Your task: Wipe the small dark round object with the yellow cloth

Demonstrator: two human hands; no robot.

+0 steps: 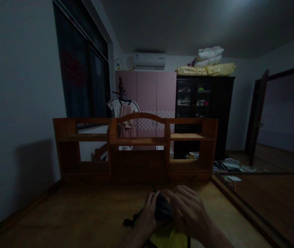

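Both my hands meet low in the middle of the view, over a wooden desk top (85, 213). My left hand (147, 217) curls around a small dark object (162, 208) that I cannot make out clearly in the dim light. My right hand (188, 210) lies over the same dark object from the right, fingers bent onto it. A dark strap or cord (130, 222) trails out to the left of my left hand. Something yellow (171, 239) shows just below the hands at the bottom edge.
A low wooden shelf unit (136, 144) stands along the desk's far edge. Behind it are a pink wardrobe (152, 96), a dark glass-front cabinet (201, 110) with bedding on top, hanging clothes (123, 113), a window on the left and an open door (256, 113) on the right.
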